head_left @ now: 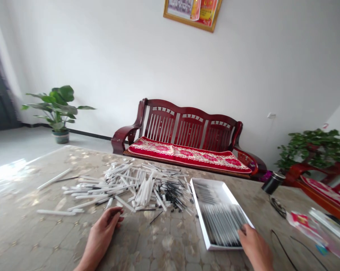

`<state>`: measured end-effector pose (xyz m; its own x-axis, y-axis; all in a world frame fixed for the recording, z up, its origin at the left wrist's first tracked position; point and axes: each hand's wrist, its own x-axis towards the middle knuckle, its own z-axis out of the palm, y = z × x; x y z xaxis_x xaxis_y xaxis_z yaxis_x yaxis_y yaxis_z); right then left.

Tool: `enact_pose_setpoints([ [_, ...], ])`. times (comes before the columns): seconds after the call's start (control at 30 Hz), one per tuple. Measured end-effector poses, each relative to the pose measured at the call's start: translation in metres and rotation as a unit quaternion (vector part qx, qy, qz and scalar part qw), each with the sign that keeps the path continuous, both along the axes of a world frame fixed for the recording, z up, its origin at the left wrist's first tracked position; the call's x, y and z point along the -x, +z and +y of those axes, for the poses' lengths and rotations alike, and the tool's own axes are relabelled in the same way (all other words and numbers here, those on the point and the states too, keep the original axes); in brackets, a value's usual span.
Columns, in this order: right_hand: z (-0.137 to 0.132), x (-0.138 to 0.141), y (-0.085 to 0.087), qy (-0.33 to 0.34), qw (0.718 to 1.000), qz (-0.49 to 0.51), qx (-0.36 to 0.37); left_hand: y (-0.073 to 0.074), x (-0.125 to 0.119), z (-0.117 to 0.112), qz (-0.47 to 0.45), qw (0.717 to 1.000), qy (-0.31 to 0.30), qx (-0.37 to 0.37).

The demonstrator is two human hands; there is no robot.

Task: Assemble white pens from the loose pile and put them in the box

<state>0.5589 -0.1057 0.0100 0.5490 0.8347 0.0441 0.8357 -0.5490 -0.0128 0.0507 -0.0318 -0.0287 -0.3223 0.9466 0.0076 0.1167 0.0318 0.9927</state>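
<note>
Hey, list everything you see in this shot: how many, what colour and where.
table: one, beige stone pattern, across the foreground
white tubes: loose pile, white, middle of the table
black pieces: many, black, pile's tray-side edge
tray: one, white, beside the pile, holds rows of grey sticks
can: one, black, far edge of the table
red packet: one, red, table beyond the tray
bench: one, dark red wood with a red flowered cushion, against the wall
big-leaf plant: one, green, on the floor by the wall
small-leaf plant: one, green, beside the bench
picture: one, gold frame, high on the wall
left hand: fingers curled, near the pile
right hand: fingertips at the tray's near corner
</note>
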Motion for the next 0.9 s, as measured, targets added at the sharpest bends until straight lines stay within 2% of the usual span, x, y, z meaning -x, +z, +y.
enact_pose_setpoints([
  [0.13, 0.006, -0.008, -0.008, 0.014, 0.999, -0.018, -0.046, -0.003, -0.003, -0.002, -0.002, 1.000, -0.005, -0.020],
  [0.23, 0.022, 0.014, -0.009, 0.063, 0.991, 0.003, -0.117, -0.003, -0.005, -0.003, -0.011, 1.000, -0.009, -0.027],
  [0.3, 0.037, 0.049, -0.009, 0.118, 0.981, 0.058, -0.141, -0.002, -0.007, -0.004, -0.019, 0.999, -0.009, -0.025],
  [0.4, 0.059, 0.118, -0.008, 0.223, 0.957, 0.127, -0.138, 0.000, -0.008, -0.006, -0.028, 0.999, -0.009, -0.021],
  [0.47, 0.073, 0.160, -0.007, 0.269, 0.947, 0.121, -0.129, 0.001, -0.009, -0.006, -0.032, 0.999, -0.006, -0.022],
  [0.57, 0.093, 0.199, -0.005, 0.276, 0.954, 0.054, -0.104, -0.001, -0.008, -0.004, -0.048, 0.998, 0.011, -0.025],
  [0.73, 0.118, 0.213, -0.008, 0.253, 0.967, -0.014, -0.028, -0.009, -0.004, 0.005, -0.107, 0.994, 0.014, -0.006],
  [0.9, 0.126, 0.205, -0.021, 0.264, 0.963, -0.027, -0.037, -0.007, 0.000, 0.017, -0.099, 0.995, 0.010, 0.014],
])
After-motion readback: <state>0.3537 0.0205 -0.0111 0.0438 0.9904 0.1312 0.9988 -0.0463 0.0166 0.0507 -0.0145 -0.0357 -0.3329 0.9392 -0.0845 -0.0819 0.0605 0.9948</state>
